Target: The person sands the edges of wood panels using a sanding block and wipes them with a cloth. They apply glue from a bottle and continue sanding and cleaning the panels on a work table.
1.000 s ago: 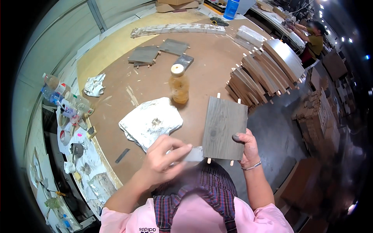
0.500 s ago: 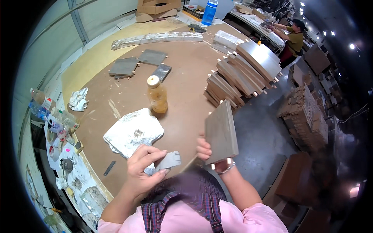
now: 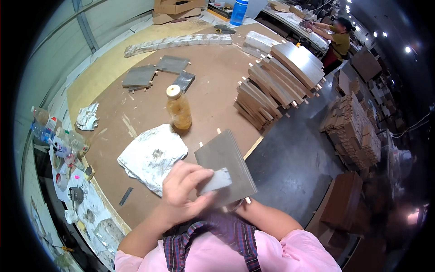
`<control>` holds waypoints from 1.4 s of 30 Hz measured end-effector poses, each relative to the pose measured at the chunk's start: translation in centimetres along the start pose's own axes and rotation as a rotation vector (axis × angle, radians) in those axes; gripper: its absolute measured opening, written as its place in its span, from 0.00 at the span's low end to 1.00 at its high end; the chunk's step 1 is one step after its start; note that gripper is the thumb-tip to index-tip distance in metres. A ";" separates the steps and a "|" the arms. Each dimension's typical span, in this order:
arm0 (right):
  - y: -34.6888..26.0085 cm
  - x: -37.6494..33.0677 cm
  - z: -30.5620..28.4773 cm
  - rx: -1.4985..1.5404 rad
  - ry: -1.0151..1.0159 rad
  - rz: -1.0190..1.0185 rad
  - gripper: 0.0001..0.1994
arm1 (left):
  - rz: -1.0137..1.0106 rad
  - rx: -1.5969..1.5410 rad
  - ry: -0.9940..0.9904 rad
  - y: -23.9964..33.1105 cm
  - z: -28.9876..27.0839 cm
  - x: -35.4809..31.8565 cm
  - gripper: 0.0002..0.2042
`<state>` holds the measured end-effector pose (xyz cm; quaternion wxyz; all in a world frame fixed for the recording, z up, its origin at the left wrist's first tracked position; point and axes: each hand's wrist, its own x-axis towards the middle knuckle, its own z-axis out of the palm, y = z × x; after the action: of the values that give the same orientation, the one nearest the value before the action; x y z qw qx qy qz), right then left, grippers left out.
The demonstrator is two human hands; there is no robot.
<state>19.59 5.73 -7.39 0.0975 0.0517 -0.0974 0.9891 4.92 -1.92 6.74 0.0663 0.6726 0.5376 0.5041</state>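
Observation:
My left hand (image 3: 186, 190) is closed on a folded piece of grey sandpaper (image 3: 218, 180), which lies over the face of a grey-brown wooden panel (image 3: 220, 154). Light dowel pins stick out from two opposite edges of this panel. My right hand is mostly hidden behind the panel and supports it from below; only the wrist and forearm (image 3: 267, 214) show clearly. Just left of the panel a stained white cloth (image 3: 152, 152) lies on the table. Behind the cloth stands a jar of yellowish liquid (image 3: 179, 111) with a pale lid.
Doweled panels (image 3: 276, 86) are stacked at the table's right edge. More panels (image 3: 172, 64) and a dark block (image 3: 185, 81) lie farther back, before a long wrapped bar (image 3: 179, 41). Bottles (image 3: 74, 139) stand at left. A co-worker (image 3: 337, 41) works at far right.
The panel has come left and tilted flatter in front of me, covering my right hand. My left hand has brought the sandpaper up and right onto its face.

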 end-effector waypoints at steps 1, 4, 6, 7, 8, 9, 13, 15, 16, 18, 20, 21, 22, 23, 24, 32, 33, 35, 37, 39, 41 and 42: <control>0.4 0.3 -0.2 0.007 -0.039 0.003 0.22 | 0.031 -0.003 0.006 0.1 0.4 0.0 0.21; 0.7 0.4 0.0 0.077 -0.072 0.050 0.22 | 0.085 -0.035 -0.003 0.9 1.3 0.2 0.20; 0.8 0.4 0.2 0.102 -0.078 0.071 0.22 | 0.114 -0.023 -0.029 1.4 1.5 0.3 0.19; 0.8 0.6 0.3 0.111 -0.080 0.082 0.22 | 0.122 -0.013 -0.036 1.6 1.4 0.2 0.19; 0.7 0.5 0.4 0.121 -0.081 0.088 0.22 | 0.121 -0.015 -0.037 1.5 1.5 0.2 0.19; 0.7 0.5 0.4 0.129 -0.079 0.096 0.22 | 0.120 -0.006 -0.040 1.5 1.5 0.2 0.19; 0.7 0.5 0.4 0.150 -0.098 0.109 0.21 | 0.069 0.071 -0.005 -0.1 0.9 0.8 0.20; 0.7 0.4 0.4 0.162 -0.104 0.122 0.21 | 0.054 0.073 0.013 -0.2 0.6 1.1 0.19; 0.6 0.5 0.4 0.175 -0.109 0.131 0.21 | 0.053 0.077 0.013 0.3 0.4 1.2 0.19; 0.7 0.7 0.5 0.189 -0.118 0.149 0.21 | 0.102 -0.016 -0.030 1.4 0.4 0.9 0.19; 1.0 0.8 0.6 0.207 -0.126 0.172 0.21 | 0.112 -0.014 -0.062 1.6 0.7 0.5 0.18; 0.9 0.9 0.6 0.216 -0.124 0.185 0.21 | 0.103 0.010 -0.060 1.3 0.6 0.6 0.18; 0.7 0.9 0.7 0.225 -0.125 0.195 0.21 | 0.097 0.032 -0.057 0.9 0.6 0.9 0.18; 0.6 1.0 0.8 0.233 -0.127 0.202 0.21 | 0.078 0.048 -0.037 0.1 0.6 1.0 0.17; 0.6 1.0 0.9 0.238 -0.129 0.210 0.21 | 0.023 0.077 -0.033 -0.4 0.3 1.3 0.17; 0.4 0.8 2.0 0.282 0.063 0.363 0.24 | -0.370 0.076 0.175 -6.7 -2.0 1.7 0.18; 0.2 0.8 2.3 0.221 0.107 0.392 0.22 | -0.524 -0.035 0.149 -6.7 -2.6 1.2 0.18; -0.1 0.5 2.0 0.254 0.075 0.403 0.23 | -0.670 -0.439 0.118 -7.2 -3.1 0.1 0.18; -0.4 0.4 1.9 0.317 0.042 0.447 0.26 | -0.750 -0.924 0.017 -7.9 -3.1 -1.1 0.19; -0.6 0.7 2.4 0.299 0.055 0.471 0.27 | -0.756 -1.051 -0.105 -7.9 -3.3 -1.9 0.22; -0.5 0.8 3.2 0.333 0.056 0.471 0.28 | -0.739 -1.056 -0.183 -8.7 -3.1 -3.4 0.23; -0.6 0.7 4.0 0.330 0.058 0.473 0.28 | -0.735 -1.058 -0.179 -8.8 -2.8 -3.8 0.23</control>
<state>19.40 5.64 -3.27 -0.1430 0.0142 0.0582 0.9879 -2.65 -2.55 0.27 0.6013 0.3608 0.4043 0.5872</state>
